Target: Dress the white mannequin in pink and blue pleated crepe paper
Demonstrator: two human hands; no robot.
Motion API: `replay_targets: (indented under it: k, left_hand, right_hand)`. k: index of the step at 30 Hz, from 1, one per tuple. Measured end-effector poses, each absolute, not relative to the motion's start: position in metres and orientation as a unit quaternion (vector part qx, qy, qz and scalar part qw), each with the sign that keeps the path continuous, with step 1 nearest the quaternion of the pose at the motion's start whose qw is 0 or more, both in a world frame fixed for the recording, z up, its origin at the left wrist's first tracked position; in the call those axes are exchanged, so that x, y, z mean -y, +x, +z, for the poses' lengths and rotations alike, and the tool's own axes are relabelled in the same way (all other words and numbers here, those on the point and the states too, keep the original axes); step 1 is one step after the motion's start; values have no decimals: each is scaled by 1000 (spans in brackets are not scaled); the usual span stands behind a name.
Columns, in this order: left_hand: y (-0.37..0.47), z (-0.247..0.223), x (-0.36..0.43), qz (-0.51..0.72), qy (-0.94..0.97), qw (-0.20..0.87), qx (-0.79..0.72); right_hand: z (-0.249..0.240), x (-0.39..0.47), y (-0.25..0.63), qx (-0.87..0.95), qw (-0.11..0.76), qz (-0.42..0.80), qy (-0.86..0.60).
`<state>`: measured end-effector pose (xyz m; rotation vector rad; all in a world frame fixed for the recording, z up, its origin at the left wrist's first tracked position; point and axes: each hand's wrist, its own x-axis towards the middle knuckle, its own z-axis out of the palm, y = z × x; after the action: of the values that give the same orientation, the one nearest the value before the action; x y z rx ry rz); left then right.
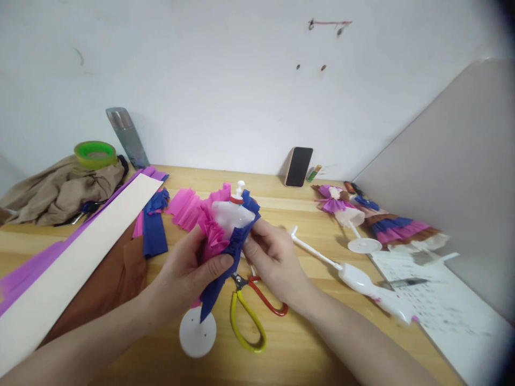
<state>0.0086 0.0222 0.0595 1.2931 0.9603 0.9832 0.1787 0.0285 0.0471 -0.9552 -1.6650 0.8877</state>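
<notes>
A small white mannequin torso (231,215) with a red band at its neck stands in the middle, above a round white base (197,336). Ruffled pink crepe paper (212,234) and gathered blue crepe paper (237,245) are wrapped about it. My left hand (187,268) grips the papers at the left side, thumb pressed on the blue. At the right, my right hand (273,257) pinches the blue paper's edge against the torso. Scissors (246,311) with one yellow and one red handle lie beneath, their blades partly hidden.
Long paper strips, with a cream strip (86,262) uppermost, lie left beside a brown cloth (60,187) and green tape roll (95,154). A phone (299,166) leans on the wall. At right are a white glue gun-like tool (372,289), a paper-dressed figure (333,199) and written sheets (438,305).
</notes>
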Motion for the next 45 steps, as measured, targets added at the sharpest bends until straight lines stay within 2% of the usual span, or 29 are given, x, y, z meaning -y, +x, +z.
replay_targets:
  k: [11,15,20,25,31,37,45]
  left_hand:
    - [8,57,-24,403,579,579,-409]
    - [8,57,-23,406,571,587,-406]
    - [10,59,-23,402,537,639,-377]
    - [5,55,-31,389,480,703,-352]
    - [-9,50,-44,283,425,813,-280]
    - [-13,40,-49,231,434,831,-260]
    - [-12,33,-48,218,409,856,-229]
  right_hand:
    - [46,-26,176,616,522,415,-420]
    - [55,-26,176,582,537,466,-393]
    - [66,-30,185,551,498,549,-383]
    - [66,-38,195,564,481,550,-384]
    - [58,-49,203,521,533,551,-374]
    - [57,-50,202,514,533,586,-329]
    - [57,-48,203,531,546,547,-347]
